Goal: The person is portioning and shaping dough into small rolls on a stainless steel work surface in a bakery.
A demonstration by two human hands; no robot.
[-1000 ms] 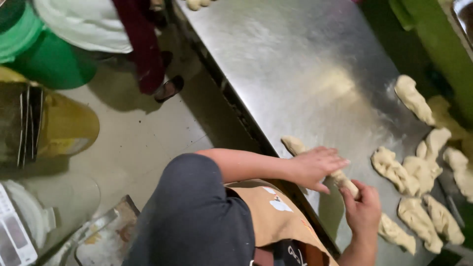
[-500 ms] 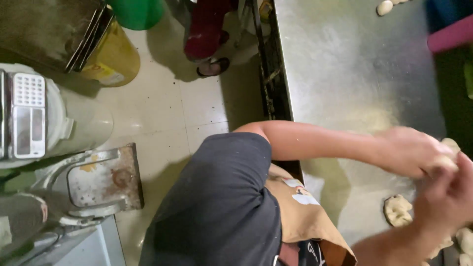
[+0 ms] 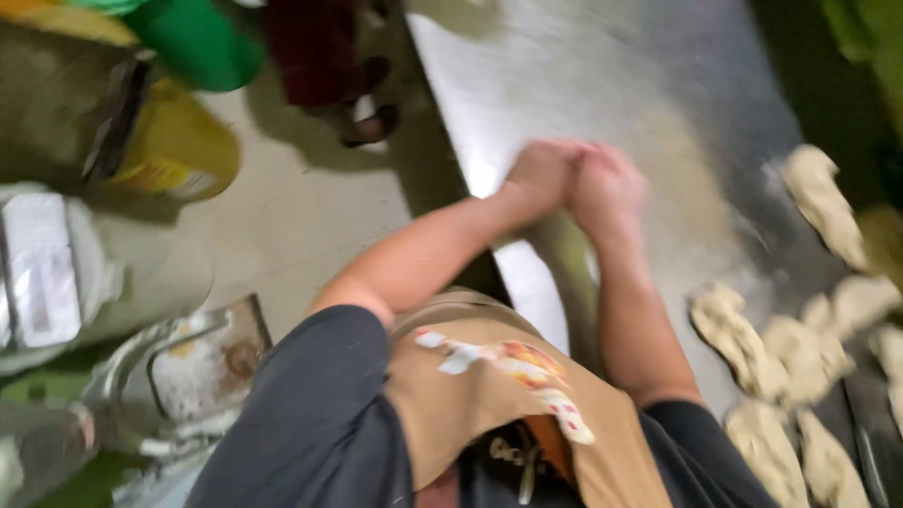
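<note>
Pressing left hand [image 3: 541,179] against right hand [image 3: 607,188] above steel table [image 3: 602,75]; grip contents blurred, indeterminable; dough pieces [image 3: 752,343] lying nearby.

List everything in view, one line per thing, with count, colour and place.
metal table: one, grey steel, upper right
dough pieces: about eight, pale beige, right side of table
green bucket: one, green, top left on floor
yellow container: one, yellow, left on floor
sandalled foot: one, another person's, by the table edge
apron: one, tan, on the person
left hand: pressed against right hand, blurred
right hand: over the table
</note>
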